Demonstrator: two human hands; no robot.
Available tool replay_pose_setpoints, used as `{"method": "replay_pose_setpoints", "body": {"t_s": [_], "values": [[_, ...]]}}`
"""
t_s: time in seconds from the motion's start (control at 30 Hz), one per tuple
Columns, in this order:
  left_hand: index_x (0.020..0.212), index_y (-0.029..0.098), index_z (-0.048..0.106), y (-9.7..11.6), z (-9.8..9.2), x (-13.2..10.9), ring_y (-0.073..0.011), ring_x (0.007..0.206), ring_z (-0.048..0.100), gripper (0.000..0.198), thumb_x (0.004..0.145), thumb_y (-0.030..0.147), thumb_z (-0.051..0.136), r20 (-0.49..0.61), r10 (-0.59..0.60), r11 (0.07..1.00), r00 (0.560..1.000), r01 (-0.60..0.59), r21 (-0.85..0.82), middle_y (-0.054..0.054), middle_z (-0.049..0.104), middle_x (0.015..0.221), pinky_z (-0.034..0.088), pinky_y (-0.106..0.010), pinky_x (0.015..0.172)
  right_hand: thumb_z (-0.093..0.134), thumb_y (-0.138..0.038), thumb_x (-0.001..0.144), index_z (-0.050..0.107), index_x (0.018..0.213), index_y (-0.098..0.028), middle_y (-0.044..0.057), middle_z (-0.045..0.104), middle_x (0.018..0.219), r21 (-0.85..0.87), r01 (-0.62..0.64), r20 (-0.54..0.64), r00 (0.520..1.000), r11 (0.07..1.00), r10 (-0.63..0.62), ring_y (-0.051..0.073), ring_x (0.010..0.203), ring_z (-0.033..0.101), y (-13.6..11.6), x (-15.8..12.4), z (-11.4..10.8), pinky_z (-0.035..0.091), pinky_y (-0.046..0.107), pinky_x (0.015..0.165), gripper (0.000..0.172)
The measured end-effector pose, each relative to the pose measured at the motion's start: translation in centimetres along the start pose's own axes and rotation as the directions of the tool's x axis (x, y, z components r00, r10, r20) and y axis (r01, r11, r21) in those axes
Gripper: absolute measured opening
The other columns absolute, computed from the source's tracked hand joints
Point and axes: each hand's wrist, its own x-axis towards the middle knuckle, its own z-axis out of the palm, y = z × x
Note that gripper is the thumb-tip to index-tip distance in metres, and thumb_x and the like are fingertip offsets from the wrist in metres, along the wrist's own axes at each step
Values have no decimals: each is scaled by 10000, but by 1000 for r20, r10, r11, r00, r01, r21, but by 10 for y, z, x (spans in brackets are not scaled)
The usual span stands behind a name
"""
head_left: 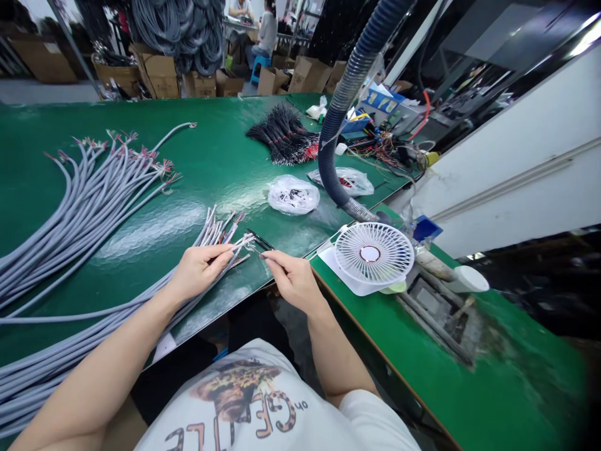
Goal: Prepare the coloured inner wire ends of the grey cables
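Bright, even light seems to fall from overhead, laying a broad white glare across the green desk (pixel 154 238). A hard streak shines on the dark panel (pixel 582 34) at the top right. The left hand (pixel 200 272) and right hand (pixel 293 282) show little blur. Wide-angle distortion bends the frame's edges, the bottom right corner falls dark, and deep shadow sits below the desk.

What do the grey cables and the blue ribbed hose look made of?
The grey cables look like matte, flexible plastic sheathing, probably PVC, with thin coloured wires at the cut ends. The blue ribbed hose seems spiral-wound plastic, going by its glossy ridges.
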Motion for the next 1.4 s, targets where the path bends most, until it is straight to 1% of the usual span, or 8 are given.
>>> {"method": "replay_pose_setpoints", "body": {"t_s": [0.13, 0.43, 0.57, 0.63, 0.73, 0.83, 1.07, 1.4], "values": [[1041, 183, 748, -1, 1, -1, -214, 912, 712, 350, 880, 393, 520, 0, 47, 999, 999, -47, 22, -54, 738, 1049, 534, -252, 804, 463, -219, 917, 697, 999, -164, 56, 733, 892, 1, -8, 10, 1000, 1000, 8, 144, 716, 674, 1, 1, 1, 488, 223, 675, 254], [1037, 213, 740, -3, 4, -3, -160, 793, 717, 316, 907, 377, 502, 2, 211, 959, 978, -207, 193, -54, 760, 972, 515, -220, 736, 465, -226, 916, 704, 1005, -176, 51, 728, 836, 6, -10, 74, 997, 1000, 9, 150, 708, 667, -2, 6, 5, 487, 225, 654, 260], [1016, 216, 742, -5, 5, -3, -150, 757, 709, 311, 910, 383, 502, -1, 229, 942, 973, -222, 251, -50, 766, 926, 498, -214, 693, 469, -218, 920, 706, 995, -185, 46, 731, 863, 220, 123, 211, 962, 968, -171, 142, 763, 683, -16, 5, 6, 508, 213, 696, 251], [1001, 210, 746, -5, 5, -3, -151, 754, 708, 318, 912, 388, 497, -26, 217, 944, 976, -203, 261, -52, 766, 919, 494, -215, 689, 474, -218, 920, 706, 992, -181, 50, 734, 893, 307, 163, 216, 947, 938, -235, 139, 796, 688, -21, 3, 4, 516, 210, 728, 245], [996, 203, 748, -4, 4, -3, -153, 755, 708, 325, 908, 396, 502, -61, 212, 942, 975, -187, 278, -51, 767, 920, 491, -218, 691, 471, -213, 921, 697, 1004, -169, 57, 738, 915, 215, 99, 97, 988, 972, -122, 139, 789, 689, -19, 0, -2, 514, 217, 733, 244], [988, 212, 751, -4, 3, -3, -153, 757, 710, 323, 910, 402, 502, -72, 231, 928, 970, -197, 315, -42, 768, 916, 483, -217, 674, 478, -210, 912, 697, 987, -159, 61, 742, 894, 45, 9, 27, 1000, 999, -11, 148, 731, 683, -10, -2, -7, 502, 231, 695, 238], [967, 216, 755, -4, 4, -3, -156, 734, 703, 320, 911, 407, 504, -61, 271, 898, 961, -230, 374, -52, 768, 869, 475, -222, 659, 471, -218, 912, 698, 977, -187, 46, 743, 846, -118, -32, 59, 997, 993, 39, 149, 666, 674, -4, -4, -8, 471, 231, 629, 238], [983, 224, 748, -3, 4, -4, -144, 693, 684, 316, 923, 389, 486, -28, 312, 861, 950, -270, 431, -46, 760, 807, 461, -217, 639, 468, -230, 912, 700, 973, -192, 43, 734, 805, -102, -51, 86, 994, 993, 60, 150, 647, 657, -3, -1, -5, 464, 233, 623, 243]]}}
